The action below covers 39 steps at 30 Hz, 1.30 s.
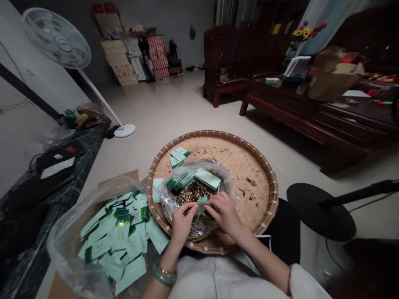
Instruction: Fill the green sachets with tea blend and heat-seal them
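Note:
Between my two hands is a small green sachet [202,203], pinched at its edges. My left hand [183,220] grips its left side, and my right hand [225,212] holds its right side. Both hands are over a clear plastic bag [230,182] with loose dark and pale dried tea-like bits [191,193] inside. Stacks of green sachets [208,179] lie on the bits, beyond my hands. The bag sits in a round woven bamboo tray [273,182], where a few more sachets [180,153] rest at the far left. Whether the held sachet is sealed I cannot tell.
Left of the tray, a large plastic bag [62,232] holds many green sachets [115,236]. A white fan [124,130] stands farther left. Dark wooden furniture [280,108] is at the right, with a black round stand base [321,211] nearer. Boxes [118,62] are stacked by the back wall.

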Motion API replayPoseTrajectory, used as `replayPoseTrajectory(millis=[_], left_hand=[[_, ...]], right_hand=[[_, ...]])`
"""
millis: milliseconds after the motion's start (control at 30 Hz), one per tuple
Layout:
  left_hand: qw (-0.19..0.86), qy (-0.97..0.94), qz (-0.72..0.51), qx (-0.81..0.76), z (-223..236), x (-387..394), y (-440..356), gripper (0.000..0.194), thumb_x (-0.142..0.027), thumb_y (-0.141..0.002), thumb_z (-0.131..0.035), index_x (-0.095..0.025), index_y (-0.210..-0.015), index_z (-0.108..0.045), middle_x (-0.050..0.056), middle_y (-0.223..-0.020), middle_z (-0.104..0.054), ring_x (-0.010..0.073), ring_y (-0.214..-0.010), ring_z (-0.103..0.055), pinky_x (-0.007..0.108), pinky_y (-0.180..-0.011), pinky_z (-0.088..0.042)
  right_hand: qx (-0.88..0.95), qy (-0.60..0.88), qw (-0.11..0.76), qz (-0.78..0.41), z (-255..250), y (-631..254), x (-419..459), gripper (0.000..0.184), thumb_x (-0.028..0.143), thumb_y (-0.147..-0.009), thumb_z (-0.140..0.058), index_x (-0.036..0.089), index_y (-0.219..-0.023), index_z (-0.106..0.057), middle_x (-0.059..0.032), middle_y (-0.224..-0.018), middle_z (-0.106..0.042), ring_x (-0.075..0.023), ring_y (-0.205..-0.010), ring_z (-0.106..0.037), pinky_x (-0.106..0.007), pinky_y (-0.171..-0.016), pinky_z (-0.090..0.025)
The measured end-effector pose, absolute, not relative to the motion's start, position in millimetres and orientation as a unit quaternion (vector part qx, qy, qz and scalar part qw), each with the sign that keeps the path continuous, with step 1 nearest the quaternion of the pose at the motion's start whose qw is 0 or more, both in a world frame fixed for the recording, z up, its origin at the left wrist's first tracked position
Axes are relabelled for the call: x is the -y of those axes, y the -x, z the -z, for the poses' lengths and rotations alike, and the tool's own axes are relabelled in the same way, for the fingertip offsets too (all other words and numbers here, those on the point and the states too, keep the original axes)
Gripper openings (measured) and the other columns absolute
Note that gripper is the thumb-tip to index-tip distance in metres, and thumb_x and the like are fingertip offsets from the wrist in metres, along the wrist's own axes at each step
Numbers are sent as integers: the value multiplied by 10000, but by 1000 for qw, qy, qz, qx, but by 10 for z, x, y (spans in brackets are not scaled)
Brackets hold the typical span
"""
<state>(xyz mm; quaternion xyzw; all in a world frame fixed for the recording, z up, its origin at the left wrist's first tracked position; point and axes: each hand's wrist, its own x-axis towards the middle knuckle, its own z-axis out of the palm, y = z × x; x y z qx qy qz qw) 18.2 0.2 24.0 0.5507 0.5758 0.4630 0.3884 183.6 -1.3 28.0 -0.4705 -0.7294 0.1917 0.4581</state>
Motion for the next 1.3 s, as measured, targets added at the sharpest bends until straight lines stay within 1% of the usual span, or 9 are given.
replayPoseTrajectory(millis=[200, 533, 667, 733, 833, 900, 1067, 1200, 1300], left_hand=[[407, -563, -439, -570, -195, -14, -152, 186, -331, -732, -635, -178, -739, -740, 53, -758, -754, 211, -732, -686, 313, -719, -538], [384, -596, -436, -554, -114, 4, -139, 195, -299, -823, -564, -171, -757, -697, 24, -730, -713, 165, -698, -646, 252, -672, -506], [335, -654, -387, -557, -112, -7, -92, 262, -276, -910, -446, -178, -864, -685, 33, -785, -721, 162, -712, -660, 261, -682, -515], [266, -698, -377, -548, -134, 5, -75, 274, -250, -929, -414, -175, -1029, -657, 80, -975, -726, 194, -888, -671, 317, -802, -518], [141, -801, -331, -479, -177, 61, -107, 465, -279, -871, -547, -142, -1312, -490, 167, -1364, -535, 305, -1314, -423, 492, -1040, -368], [103, -856, -269, -430, -181, 106, -154, 642, -243, -820, -615, -143, -1406, -372, 174, -1440, -450, 341, -1382, -305, 552, -1058, -310], [112, -853, -251, -444, -52, 139, -167, 679, 3, -763, -506, -154, -1408, -360, 159, -1353, -545, 309, -1273, -457, 528, -995, -378], [171, -831, -304, -433, 24, 115, -90, 519, -80, -774, -569, -179, -1280, -506, 132, -1233, -618, 284, -1166, -526, 497, -982, -422], [210, -809, -324, -444, -4, 101, -54, 448, -135, -758, -626, -178, -1200, -561, 115, -1133, -646, 270, -1079, -558, 480, -959, -452]], right_hand=[[728, 460, 439, -255, -278, -1892, 54, 215, 249, -911, -528, 180, -721, -598, -49, -728, -611, -189, -761, -534, -303, -680, -447], [528, 442, 335, -643, -158, -1934, -13, 466, 592, -756, -619, 133, -815, -674, -34, -742, -665, -174, -701, -572, -296, -700, -468], [509, 456, 336, -648, -134, -1953, -55, 588, 691, -750, -551, 119, -780, -685, -29, -692, -644, -164, -664, -541, -299, -698, -458], [512, 468, 347, -632, -124, -1960, -73, 608, 707, -758, -523, 122, -788, -689, -32, -696, -644, -177, -686, -547, -312, -722, -459], [521, 487, 355, -605, -110, -1926, -78, 600, 705, -781, -486, 139, -788, -684, -34, -713, -643, -192, -722, -554, -325, -736, -458], [528, 490, 359, -593, -98, -1871, -62, 573, 687, -799, -473, 150, -765, -667, -34, -728, -640, -193, -739, -549, -319, -724, -455], [545, 476, 371, -582, -77, -1771, 4, 508, 625, -818, -495, 155, -641, -566, 14, -602, -528, -132, -605, -460, -251, -587, -400], [588, 444, 342, -583, -115, -1799, 34, 439, 505, -860, -495, 172, -576, -457, 53, -544, -385, -95, -525, -353, -215, -506, -295], [638, 441, 325, -541, -158, -1808, 36, 406, 403, -905, -435, 177, -568, -428, 52, -556, -387, -101, -543, -368, -221, -549, -321]])
